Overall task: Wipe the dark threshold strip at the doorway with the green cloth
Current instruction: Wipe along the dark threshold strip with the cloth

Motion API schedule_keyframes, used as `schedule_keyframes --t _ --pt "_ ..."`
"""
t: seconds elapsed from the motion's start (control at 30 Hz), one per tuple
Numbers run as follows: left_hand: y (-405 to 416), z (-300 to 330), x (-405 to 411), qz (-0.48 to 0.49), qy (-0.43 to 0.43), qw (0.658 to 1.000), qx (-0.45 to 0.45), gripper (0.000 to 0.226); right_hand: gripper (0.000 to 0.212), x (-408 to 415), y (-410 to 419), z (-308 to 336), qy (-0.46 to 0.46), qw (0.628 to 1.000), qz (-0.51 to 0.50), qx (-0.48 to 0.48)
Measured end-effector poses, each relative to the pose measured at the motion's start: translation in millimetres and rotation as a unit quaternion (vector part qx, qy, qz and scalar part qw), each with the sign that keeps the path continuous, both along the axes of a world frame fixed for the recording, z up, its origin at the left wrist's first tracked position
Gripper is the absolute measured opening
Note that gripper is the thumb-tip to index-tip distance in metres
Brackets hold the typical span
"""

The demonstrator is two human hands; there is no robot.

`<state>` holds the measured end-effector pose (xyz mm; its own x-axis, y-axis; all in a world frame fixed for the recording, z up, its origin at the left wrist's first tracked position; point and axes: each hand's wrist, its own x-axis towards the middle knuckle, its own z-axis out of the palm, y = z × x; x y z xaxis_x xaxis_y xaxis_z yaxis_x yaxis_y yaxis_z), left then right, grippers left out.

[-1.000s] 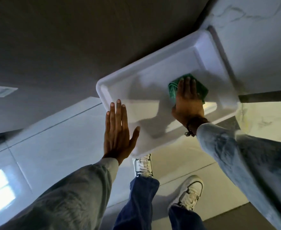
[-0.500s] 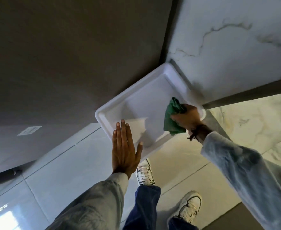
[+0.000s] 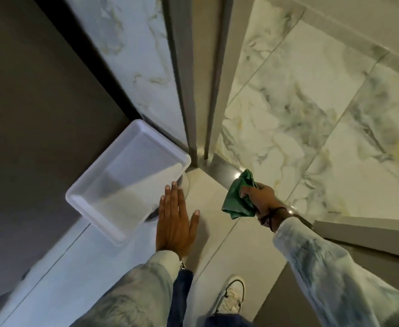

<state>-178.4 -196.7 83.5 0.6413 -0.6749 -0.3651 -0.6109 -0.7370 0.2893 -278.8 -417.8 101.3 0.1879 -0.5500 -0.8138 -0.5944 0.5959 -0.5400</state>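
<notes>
Cloth is leaving the tray for the threshold.

Right hand (image 3: 262, 199) is bunching the green cloth (image 3: 237, 199) in its grip, nearing the dark strip (image 3: 224, 172) at 12 o'clock; left hand (image 3: 175, 220) is hovering spread by the white tray (image 3: 123, 180).

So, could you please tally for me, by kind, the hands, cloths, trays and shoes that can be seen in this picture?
Hands: 2, the left hand open and flat, the right hand gripping the cloth
Green cloth: 1
White tray: 1
White shoe: 1 in clear view; a second is mostly hidden behind the left sleeve
Total: 5
</notes>
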Motion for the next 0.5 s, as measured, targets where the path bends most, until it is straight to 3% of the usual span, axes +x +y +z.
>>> schedule_keyframes --t 0.1,0.23,0.37,0.5 --pt "-22 -45 -22 -0.038 0.003 0.999 -0.004 0.088 0.012 -24 -15 -38 0.001 1.0 0.002 -0.03" --pt "-46 -135 -27 -0.054 0.026 0.998 -0.001 0.101 0.026 -29 -33 -118 0.007 0.995 0.038 -0.09" --pt "-69 -251 -11 -0.045 0.014 0.999 0.022 0.095 0.046 -3 -52 -222 0.04 0.969 0.134 -0.202" --pt "-90 -363 10 -0.028 -0.005 0.999 0.034 0.086 0.048 53 -72 -324 0.035 0.931 0.2 -0.304"
